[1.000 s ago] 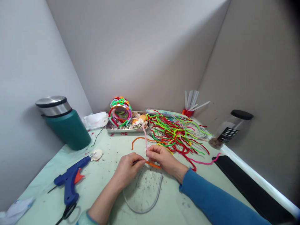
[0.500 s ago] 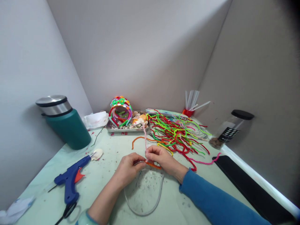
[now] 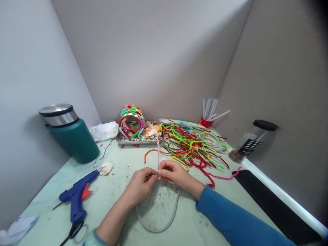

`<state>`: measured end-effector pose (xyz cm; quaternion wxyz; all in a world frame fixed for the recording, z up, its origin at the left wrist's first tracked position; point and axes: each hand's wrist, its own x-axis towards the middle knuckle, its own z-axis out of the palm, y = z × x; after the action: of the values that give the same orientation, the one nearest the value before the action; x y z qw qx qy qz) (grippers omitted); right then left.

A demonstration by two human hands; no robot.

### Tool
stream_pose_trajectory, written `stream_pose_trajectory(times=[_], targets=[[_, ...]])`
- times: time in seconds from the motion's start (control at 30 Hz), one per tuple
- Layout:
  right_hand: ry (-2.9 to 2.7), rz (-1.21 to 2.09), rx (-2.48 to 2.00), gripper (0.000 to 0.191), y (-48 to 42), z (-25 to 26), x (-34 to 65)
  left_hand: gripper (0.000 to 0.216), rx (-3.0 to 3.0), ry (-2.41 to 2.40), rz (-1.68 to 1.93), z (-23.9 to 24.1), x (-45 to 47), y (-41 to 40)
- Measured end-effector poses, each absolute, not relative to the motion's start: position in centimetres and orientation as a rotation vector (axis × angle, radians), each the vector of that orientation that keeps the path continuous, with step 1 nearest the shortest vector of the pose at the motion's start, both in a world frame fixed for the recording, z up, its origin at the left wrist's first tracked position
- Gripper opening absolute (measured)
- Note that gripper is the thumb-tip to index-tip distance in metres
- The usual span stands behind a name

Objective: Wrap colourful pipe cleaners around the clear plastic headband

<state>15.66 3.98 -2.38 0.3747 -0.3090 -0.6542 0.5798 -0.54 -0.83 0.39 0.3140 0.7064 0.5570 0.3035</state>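
A thin grey headband hangs with its curve toward me. My left hand pinches it at the far side between thumb and fingers. Close by, my right hand is closed in a pinch on a pale pink pipe cleaner, whose free end stands up away from me. Orange pipe cleaner covers a stretch of the band under my right fingers. The spot where pink meets band is partly hidden by my fingertips.
A blue glue gun and a teal bottle are at left. Behind lie a metal tray of shells and buttons, decorated headbands, and a pipe cleaner pile. At right are a jar and glue sticks in a red holder.
My right fingertips have shifted slightly left, closer to my left fingertips. Less of the orange pipe cleaner shows, and the headband's near curve has risen a little.
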Motion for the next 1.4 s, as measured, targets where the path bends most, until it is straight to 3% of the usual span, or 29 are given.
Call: stream_pose_trajectory(times=[1.4], targets=[[-1.612, 1.517, -0.741, 0.02, 3.7, -1.6, 15.7, 0.019, 2.02, 1.363, 0.757, 0.2, -0.5, -0.8]])
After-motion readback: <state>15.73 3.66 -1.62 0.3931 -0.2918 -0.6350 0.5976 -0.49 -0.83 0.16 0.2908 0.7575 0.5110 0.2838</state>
